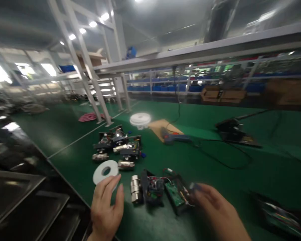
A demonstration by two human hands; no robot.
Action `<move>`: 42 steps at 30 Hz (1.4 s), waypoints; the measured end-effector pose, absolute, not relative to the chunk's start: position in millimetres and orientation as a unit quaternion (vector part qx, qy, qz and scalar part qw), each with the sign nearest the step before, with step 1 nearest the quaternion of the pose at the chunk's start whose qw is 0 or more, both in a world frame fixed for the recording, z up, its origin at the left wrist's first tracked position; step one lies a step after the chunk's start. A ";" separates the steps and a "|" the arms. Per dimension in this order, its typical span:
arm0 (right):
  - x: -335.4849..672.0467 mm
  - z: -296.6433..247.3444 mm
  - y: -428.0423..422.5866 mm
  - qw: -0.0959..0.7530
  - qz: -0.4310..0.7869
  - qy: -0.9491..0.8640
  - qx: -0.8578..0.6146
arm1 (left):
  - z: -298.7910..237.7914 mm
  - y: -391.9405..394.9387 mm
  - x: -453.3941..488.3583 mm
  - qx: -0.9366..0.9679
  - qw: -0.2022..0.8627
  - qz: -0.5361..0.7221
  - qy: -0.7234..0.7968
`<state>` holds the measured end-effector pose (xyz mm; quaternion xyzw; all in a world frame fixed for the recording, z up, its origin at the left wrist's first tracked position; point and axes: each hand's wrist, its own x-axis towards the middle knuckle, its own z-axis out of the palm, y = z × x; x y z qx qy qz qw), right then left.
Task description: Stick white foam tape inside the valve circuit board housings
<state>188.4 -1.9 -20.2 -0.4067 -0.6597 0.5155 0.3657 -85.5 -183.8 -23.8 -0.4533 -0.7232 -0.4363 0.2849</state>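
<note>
My left hand [106, 204] has thumb and fingers apart, with its fingertips over the lower edge of a roll of white tape [98, 174]; whether they touch it I cannot tell. My right hand [215, 204], blurred, pinches a small blue-grey piece [195, 186] at the right side of an open black housing with a green circuit board [174, 193]. Wires run from that board toward a black unit with inner electronics [153, 187]. A shiny metal cylinder [134, 189] is attached at the unit's left side.
Several similar units [117, 142] cluster behind the tape. A corded blue-grey tool [175, 137] lies by brown paper [157, 126] and a white disc [140, 118]. A black stand [233, 130] is at right, another wired housing [278, 216] near right. White posts [90, 67] rise at left.
</note>
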 end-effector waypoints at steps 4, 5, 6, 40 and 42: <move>179.1 -2.1 -7.8 0.340 0.553 -0.637 -0.416 | -39.1 -169.8 -5.3 -0.650 0.254 -0.357 -0.621; 175.0 0.5 -9.7 0.332 0.563 -0.634 -0.413 | -44.6 -161.9 10.8 -0.673 0.251 -0.331 -0.612; 172.4 2.6 -11.2 0.326 0.574 -0.629 -0.411 | -50.4 -153.0 22.9 -0.684 0.245 -0.304 -0.616; 173.2 4.0 5.6 0.138 0.308 -0.935 -0.110 | -62.2 -122.3 27.1 -0.642 0.213 -0.350 -0.648; 173.6 4.5 5.0 0.133 0.318 -0.931 -0.117 | -61.9 -121.9 27.7 -0.641 0.215 -0.349 -0.649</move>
